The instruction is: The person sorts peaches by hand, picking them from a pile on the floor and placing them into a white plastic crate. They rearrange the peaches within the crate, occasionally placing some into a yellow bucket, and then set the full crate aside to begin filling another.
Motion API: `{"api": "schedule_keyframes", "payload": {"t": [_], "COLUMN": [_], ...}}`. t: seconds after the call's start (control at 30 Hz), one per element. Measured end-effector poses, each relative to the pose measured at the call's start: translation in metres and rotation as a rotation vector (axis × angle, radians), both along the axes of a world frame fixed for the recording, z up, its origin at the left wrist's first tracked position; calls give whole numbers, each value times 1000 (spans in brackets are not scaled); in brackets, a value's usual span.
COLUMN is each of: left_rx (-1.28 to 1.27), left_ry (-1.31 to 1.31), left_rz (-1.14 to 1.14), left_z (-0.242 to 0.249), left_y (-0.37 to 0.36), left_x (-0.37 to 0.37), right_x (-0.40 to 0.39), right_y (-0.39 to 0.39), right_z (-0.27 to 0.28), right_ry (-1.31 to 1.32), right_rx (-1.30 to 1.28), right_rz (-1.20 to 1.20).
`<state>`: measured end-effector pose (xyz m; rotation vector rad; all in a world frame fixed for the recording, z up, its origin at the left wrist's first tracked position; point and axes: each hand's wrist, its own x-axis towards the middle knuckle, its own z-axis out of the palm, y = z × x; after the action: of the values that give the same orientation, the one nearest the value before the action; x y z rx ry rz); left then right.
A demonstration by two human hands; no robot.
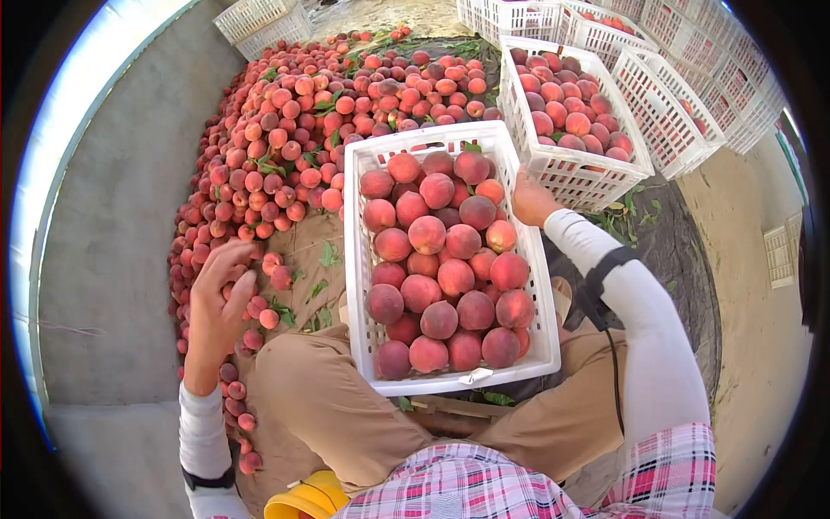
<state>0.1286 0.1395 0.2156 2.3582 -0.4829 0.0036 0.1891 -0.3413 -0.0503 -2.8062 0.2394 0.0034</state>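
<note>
A white plastic crate (541,346) filled with red peaches (455,277) sits between my knees, tilted slightly toward me. My right hand (533,199) is closed at the crate's upper right edge, with the thumb along the rim; some of its fingers are hidden. Off to the left, my left hand (218,298) hangs over loose peaches (259,307), its thumb and fingers apart and nothing visible in its grasp. A small white scrap (475,377) lies on the crate's near rim.
A large heap of peaches (285,130) with green leaves spreads along the grey wall (121,233). Another filled crate (596,177) stands right of mine, with more white crates (670,112) stacked behind. A yellow bucket (309,496) is beside my left leg.
</note>
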Motion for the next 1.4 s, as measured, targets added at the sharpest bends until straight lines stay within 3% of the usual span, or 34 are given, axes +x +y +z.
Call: {"api": "schedule_keyframes", "payload": {"t": [0.07, 0.1, 0.17, 0.23, 0.3, 0.37, 0.47, 0.53, 0.6, 0.63, 0.7, 0.83, 0.93, 1.0, 1.03, 1.1, 1.17, 1.23, 1.4], "left_rx": [8, 27, 63, 73, 74, 84, 127, 88, 28, -142, -308, -245, -246, -175, -184, 3, 75, 353, 311], "left_ry": [63, 78, -24, -92, -113, -109, -68, -104, -135, 9, 58, 139, 117, 128, 134, -160, -248, -272, -242], "left_rz": [-116, -199, -372, -491, -556, -628, -658, -672, -607, -416, -171, -246, -290, -299, -299, -488, -521, -576, -582], "left_z": [-35, -56, -95, -127, -157, -184, -205, -208, -199, -189, -175, -181, -188, -201, -207, -216, -222, -233, -236], "left_y": [-23, -35, -66, -101, -132, -151, -176, -182, -172, -163, -141, -137, -148, -150, -153, -161, -163, -160, -152], "left_x": [44, 68, 104, 131, 154, 171, 188, 197, 218, 227, 248, 237, 230, 222, 219, 210, 204, 197, 196], "right_x": [1, 6, 22, 40, 53, 70, 87, 94, 96, 96, 95, 90, 86, 81, 80, 77, 76, 75, 75], "right_y": [-5, -2, 3, -2, -1, 11, 20, 32, 30, 30, 32, 40, 52, 75, 82, 93, 95, 95, 97], "right_z": [36, 65, 105, 103, 89, 85, 60, 57, 46, 40, 35, 30, 55, 76, 75, 69, 54, 37, 23], "right_ry": [264, 275, 605, 602, -169, -10, 115, 264, 233, 189, 159, 89, -8, -236, -227, 302, 322, 148, 51], "right_rx": [-172, -180, -329, -440, -320, -50, -34, -115, -97, -71, -46, -84, -264, -186, -191, -2, -10, 50, 159], "right_rz": [153, 159, 212, 295, 393, 385, 431, 399, 397, 376, 374, 313, 387, 509, 510, 428, 405, 420, 433]}}
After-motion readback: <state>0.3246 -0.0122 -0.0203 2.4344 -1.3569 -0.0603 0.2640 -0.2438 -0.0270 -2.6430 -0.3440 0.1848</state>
